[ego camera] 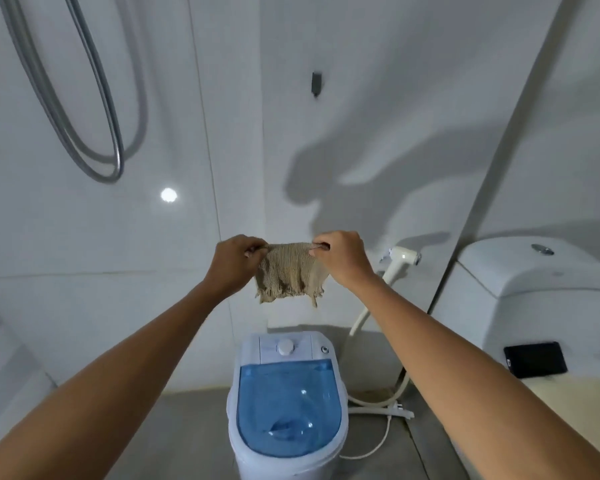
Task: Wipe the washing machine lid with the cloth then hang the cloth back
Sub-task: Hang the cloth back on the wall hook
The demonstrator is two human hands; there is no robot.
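Observation:
A small beige knitted cloth (290, 277) hangs stretched between both hands in front of the white tiled wall. My left hand (231, 263) pinches its upper left corner and my right hand (343, 259) pinches its upper right corner. Directly below stands a small white washing machine (286, 344) with a translucent blue lid (288, 407), shut. High on the wall above the cloth is a dark hook (316, 83), bare, well above my hands.
A toilet cistern (534, 271) stands at the right with a black phone (535, 359) on the toilet. A white bidet sprayer (400, 258) and its hose hang between machine and toilet. A shower hose loop (94, 133) hangs at upper left. The floor is grey concrete.

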